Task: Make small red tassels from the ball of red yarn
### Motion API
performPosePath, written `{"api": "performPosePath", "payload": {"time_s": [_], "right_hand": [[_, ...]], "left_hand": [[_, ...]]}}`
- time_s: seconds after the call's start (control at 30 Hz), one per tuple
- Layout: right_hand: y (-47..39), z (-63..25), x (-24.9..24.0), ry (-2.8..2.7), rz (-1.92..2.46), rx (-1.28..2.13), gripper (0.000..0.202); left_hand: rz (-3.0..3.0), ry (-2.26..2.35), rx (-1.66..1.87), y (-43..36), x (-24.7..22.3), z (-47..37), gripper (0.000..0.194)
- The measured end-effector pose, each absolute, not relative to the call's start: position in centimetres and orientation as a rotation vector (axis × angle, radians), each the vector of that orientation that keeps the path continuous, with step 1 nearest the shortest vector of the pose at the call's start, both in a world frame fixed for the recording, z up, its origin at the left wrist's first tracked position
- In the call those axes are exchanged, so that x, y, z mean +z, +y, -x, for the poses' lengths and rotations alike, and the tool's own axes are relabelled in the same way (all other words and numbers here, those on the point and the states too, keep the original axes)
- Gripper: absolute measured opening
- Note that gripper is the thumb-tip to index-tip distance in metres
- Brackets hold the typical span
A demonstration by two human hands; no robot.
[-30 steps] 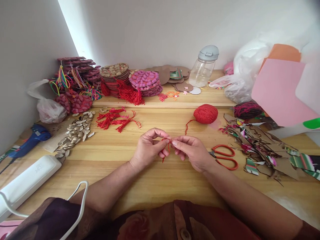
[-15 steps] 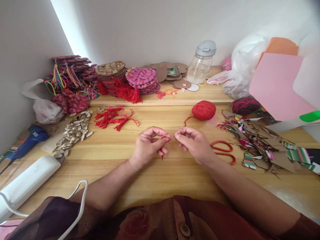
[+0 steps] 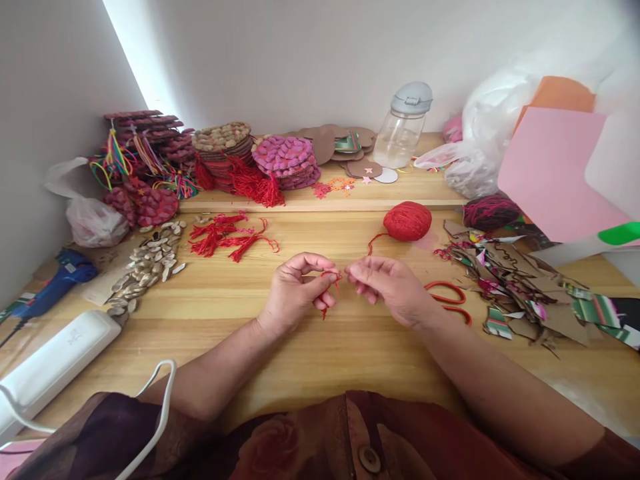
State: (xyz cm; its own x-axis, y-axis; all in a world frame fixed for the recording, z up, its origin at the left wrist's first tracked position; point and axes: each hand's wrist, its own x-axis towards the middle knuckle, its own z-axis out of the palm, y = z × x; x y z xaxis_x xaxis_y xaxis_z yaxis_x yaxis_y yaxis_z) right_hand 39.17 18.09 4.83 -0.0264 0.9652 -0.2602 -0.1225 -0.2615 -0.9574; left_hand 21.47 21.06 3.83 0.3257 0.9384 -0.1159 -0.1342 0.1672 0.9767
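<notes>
Over the middle of the table, my left hand [image 3: 295, 293] is closed in a pinch on a short piece of red yarn [image 3: 325, 311]. A thin loop of it shows at the thumb, and a tail hangs under the fingers. Just to the right, my right hand [image 3: 387, 283] has thumb and forefinger pressed together; what lies between them is too small to make out. Its fingertips are close to the yarn loop. Beyond it rests a ball of red yarn [image 3: 407, 221] with a loose strand. Red-handled scissors [image 3: 445, 283] lie partly hidden behind my right wrist.
Red tassels [image 3: 215, 235] and a heap of shells [image 3: 155, 260] lie left, near a blue glue gun [image 3: 73, 268] and a white case [image 3: 70, 363]. Cardboard scraps [image 3: 540, 293] cover the right. Woven stacks [image 3: 285, 157] and a clear bottle [image 3: 400, 137] stand on the back ledge.
My right hand has shifted slightly left, its fingertips nearer the yarn, and its wrist covers more of the scissors. My left hand stays nearly still with the yarn.
</notes>
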Motion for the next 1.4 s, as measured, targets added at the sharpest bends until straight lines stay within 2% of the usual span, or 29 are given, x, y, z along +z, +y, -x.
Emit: {"api": "performPosePath", "payload": {"time_s": [0.17, 0.37, 0.47, 0.57, 0.67, 0.9, 1.0, 1.1, 1.4], "right_hand": [[17.7, -38.3, 4.1, -1.094, 1.342, 1.474, 0.025], [17.6, -39.5, 5.2, -1.548, 1.381, 1.042, 0.014], [17.8, -40.1, 5.7, -1.577, 1.433, 0.884, 0.012], [18.0, -39.8, 5.6, -1.448, 1.392, 1.164, 0.026], [18.0, -39.3, 5.1, -1.348, 1.348, 1.404, 0.027], [18.4, -40.6, 5.2, -1.475, 1.439, 1.086, 0.021], [18.3, -40.0, 5.1, -1.332, 1.356, 1.339, 0.036], [17.8, -38.9, 4.6, -1.206, 1.33, 1.533, 0.035], [17.5, -38.3, 4.1, -1.129, 1.345, 1.464, 0.027]], "left_hand": [[-1.148, 0.925, 0.896, 20.8, 4.0, -21.5, 0.03], [-1.123, 0.903, 0.869, 21.0, 4.1, -21.4, 0.029], [-1.104, 0.924, 0.886, 21.2, 3.9, -21.3, 0.031], [-1.116, 0.921, 0.899, 21.2, 3.9, -21.3, 0.033], [-1.14, 0.911, 0.885, 21.1, 3.9, -21.4, 0.033], [-1.141, 0.908, 0.915, 21.3, 3.7, -21.3, 0.03], [-1.188, 0.915, 0.896, 21.2, 3.7, -21.3, 0.028], [-1.246, 0.941, 0.867, 21.0, 3.8, -21.3, 0.027], [-1.301, 1.003, 0.83, 21.2, 3.6, -21.3, 0.025]]}}
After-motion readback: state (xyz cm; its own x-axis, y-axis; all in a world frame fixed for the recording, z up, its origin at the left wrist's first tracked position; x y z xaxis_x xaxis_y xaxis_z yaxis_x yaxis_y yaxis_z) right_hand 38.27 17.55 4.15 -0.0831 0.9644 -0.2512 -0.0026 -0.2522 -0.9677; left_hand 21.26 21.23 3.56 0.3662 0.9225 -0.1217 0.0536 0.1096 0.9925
